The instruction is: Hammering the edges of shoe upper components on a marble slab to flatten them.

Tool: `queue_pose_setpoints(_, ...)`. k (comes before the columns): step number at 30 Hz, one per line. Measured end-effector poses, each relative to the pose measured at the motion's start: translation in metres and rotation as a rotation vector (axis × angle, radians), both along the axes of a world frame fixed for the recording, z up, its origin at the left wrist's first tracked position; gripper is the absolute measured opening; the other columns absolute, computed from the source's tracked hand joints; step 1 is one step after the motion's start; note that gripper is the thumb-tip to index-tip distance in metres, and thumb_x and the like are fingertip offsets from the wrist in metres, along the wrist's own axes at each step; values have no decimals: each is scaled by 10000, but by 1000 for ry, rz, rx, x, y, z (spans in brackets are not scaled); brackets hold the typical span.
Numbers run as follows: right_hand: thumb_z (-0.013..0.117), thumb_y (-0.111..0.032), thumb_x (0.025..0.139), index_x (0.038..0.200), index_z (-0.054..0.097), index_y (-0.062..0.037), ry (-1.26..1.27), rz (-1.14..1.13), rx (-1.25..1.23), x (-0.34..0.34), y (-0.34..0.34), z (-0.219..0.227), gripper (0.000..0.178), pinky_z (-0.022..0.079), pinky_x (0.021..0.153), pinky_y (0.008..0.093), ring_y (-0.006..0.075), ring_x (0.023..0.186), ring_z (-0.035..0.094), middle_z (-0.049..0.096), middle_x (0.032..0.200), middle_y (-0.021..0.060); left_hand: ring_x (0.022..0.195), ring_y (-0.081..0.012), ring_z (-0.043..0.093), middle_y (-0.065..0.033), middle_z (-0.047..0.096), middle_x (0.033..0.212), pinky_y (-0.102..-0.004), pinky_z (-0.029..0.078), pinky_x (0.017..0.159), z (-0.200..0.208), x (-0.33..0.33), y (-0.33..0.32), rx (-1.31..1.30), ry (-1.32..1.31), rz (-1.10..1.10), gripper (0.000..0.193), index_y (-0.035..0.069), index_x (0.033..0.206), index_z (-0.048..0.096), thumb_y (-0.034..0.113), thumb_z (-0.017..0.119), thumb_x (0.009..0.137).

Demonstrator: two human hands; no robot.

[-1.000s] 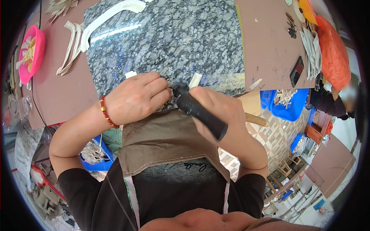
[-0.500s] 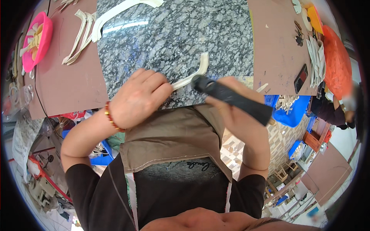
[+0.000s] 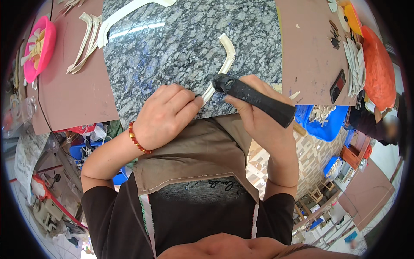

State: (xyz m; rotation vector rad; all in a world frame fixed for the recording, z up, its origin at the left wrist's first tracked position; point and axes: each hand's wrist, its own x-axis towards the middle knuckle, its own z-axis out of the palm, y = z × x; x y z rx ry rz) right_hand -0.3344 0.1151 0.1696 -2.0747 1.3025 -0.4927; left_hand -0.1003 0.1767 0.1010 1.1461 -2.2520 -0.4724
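On the grey speckled stone slab [image 3: 172,52] lies a curved cream strip [image 3: 226,64], its far end bending up and left. My left hand [image 3: 166,114], with a red and gold bead bracelet at the wrist, pinches the strip's near end between thumb and fingers. My right hand [image 3: 263,116] is wrapped round a black hammer [image 3: 258,101], whose dark rounded head rests over the middle of the strip, right beside my left fingertips. The head hides a short piece of the strip. A larger cream bent strip [image 3: 129,13] lies at the slab's far left.
More cream strips [image 3: 88,41] lie on the brown tabletop left of the slab. A pink basin [image 3: 49,47] stands at far left. To the right are a phone [image 3: 337,86], keys [image 3: 334,36], stacked pale pieces [image 3: 354,67] and a red bag [image 3: 376,69]. A blue basket [image 3: 330,129] sits below the table edge.
The strip has turned so its far end points up and left, further from me. My left hand has moved slightly right and nearer. The hammer head has shifted slightly left and up.
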Motion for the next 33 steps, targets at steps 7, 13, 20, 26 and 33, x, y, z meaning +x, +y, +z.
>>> queue_pose_setpoints(7, 815, -9, 886, 1009, 690, -14, 5, 137, 38, 6, 11, 8, 175, 508, 648, 312, 186, 686, 636, 657, 819, 93, 950, -269, 647, -104, 646, 1067, -393, 547, 808, 17, 7, -13, -8, -203, -167, 367, -21, 1161, 695, 81, 681, 809)
queue_pose_setpoints(13, 792, 16, 883, 1030, 686, -18, -27, 105, 74, 7, 10, 14, 185, 512, 649, 326, 146, 722, 679, 671, 828, 103, 945, -276, 641, -113, 646, 1058, -396, 545, 832, 13, 15, -14, 39, -155, -192, 333, -15, 1121, 692, 93, 694, 806)
queue_pose_setpoints(20, 828, -72, 867, 991, 709, -62, 104, 157, 133, 9, 8, 16, 173, 519, 641, 358, 313, 699, 680, 658, 808, 123, 955, -280, 638, -114, 645, 1051, -390, 547, 833, 13, 30, -14, 54, -130, -251, 305, -17, 1092, 689, 87, 699, 806)
queue_pose_setpoints(26, 765, 5, 839, 1004, 703, -47, -44, 214, 198, 21, 16, 19, 184, 544, 668, 366, 309, 733, 708, 702, 854, 104, 939, -275, 630, -108, 646, 1048, -391, 544, 824, 7, 46, -7, 44, -109, -266, 292, -6, 1082, 693, 93, 723, 809)
queue_pose_setpoints(33, 772, 1, 802, 1080, 697, -50, 9, 330, 78, 32, 15, 19, 292, 547, 689, 372, 353, 792, 713, 701, 912, 126, 901, -293, 620, -101, 624, 1000, -413, 514, 769, -3, 45, 8, 82, 67, -69, 313, 24, 1060, 687, 73, 828, 785)
